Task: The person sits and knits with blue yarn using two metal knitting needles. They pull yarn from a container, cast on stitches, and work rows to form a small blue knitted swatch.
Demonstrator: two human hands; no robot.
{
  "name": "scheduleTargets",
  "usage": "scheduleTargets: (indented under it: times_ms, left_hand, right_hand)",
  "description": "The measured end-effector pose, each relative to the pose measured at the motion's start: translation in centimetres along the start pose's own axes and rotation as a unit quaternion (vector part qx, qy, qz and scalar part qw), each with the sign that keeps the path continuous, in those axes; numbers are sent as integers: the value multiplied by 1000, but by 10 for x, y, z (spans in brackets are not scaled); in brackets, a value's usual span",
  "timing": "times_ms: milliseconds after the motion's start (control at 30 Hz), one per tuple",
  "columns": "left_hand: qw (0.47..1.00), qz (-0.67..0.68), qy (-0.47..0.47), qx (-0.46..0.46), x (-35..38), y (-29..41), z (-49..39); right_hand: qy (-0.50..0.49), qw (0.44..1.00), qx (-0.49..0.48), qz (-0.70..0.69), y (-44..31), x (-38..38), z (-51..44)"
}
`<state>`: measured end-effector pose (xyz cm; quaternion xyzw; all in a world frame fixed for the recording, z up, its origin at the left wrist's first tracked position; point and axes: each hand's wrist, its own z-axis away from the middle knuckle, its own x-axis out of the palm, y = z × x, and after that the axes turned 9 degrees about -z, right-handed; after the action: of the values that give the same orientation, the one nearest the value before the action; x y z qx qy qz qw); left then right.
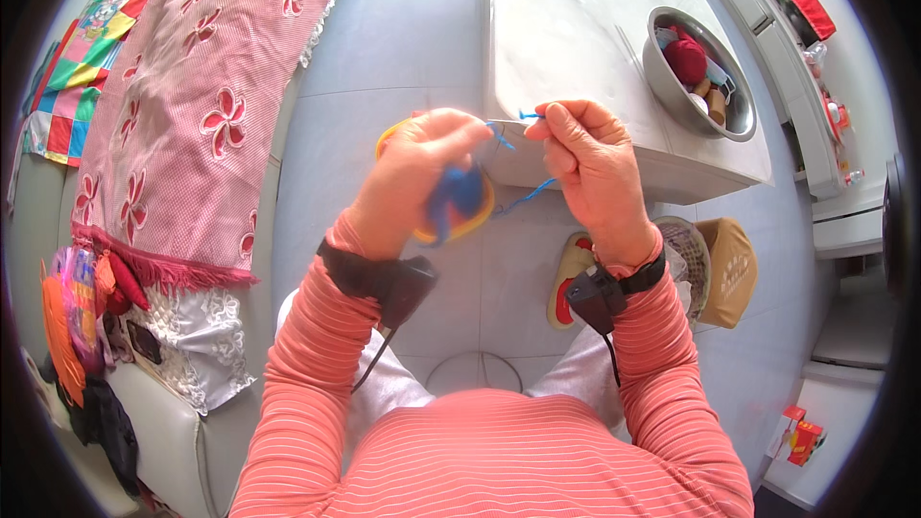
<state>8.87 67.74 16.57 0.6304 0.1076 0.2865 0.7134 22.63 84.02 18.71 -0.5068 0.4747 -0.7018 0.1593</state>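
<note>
My left hand is raised over the floor, thumb and fingertips pinched at one end of a thin, pale needle-like tool. Beneath this hand hangs a blue piece, apparently yarn work with a yellow edge; motion blur hides its form. To the right, my right hand pinches blue yarn between thumb and forefinger by the tool's other end. A further strand of blue yarn runs from below the right hand toward the blue piece. The fingers partly hide the tool's ends.
A white table carries a metal bowl with a dark red yarn ball inside. A slipper, a basket and a brown bag are on the floor. A pink cloth covers the sofa at left.
</note>
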Motion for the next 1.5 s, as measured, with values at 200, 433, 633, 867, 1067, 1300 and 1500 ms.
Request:
scheduleTargets:
  times_ms: [200,433,633,867,1067,1300,1500]
  left_hand:
    - [991,126,-20,37,28,-3,4]
    - [990,138,27,22,28,-7,3]
    - [992,46,82,80,21,-16,1]
    - [987,-51,104,108,15,-12,2]
    - [990,25,133,30,3,5,10]
    - [989,85,103,69,-1,15,14]
    - [998,23,-19,46,12,15,19]
  right_hand:
    - [10,1000,3,-29,20,17,5]
    - [0,1000,-17,-11,31,26,8]
    - [13,1000,1,13,26,35,15]
    - [-10,987,-21,162,18,37,18]
    - [-34,992,7,120,12,34,20]
    - [-61,998,9,7,6,19,12]
    - [-52,996,-12,-66,15,18,8]
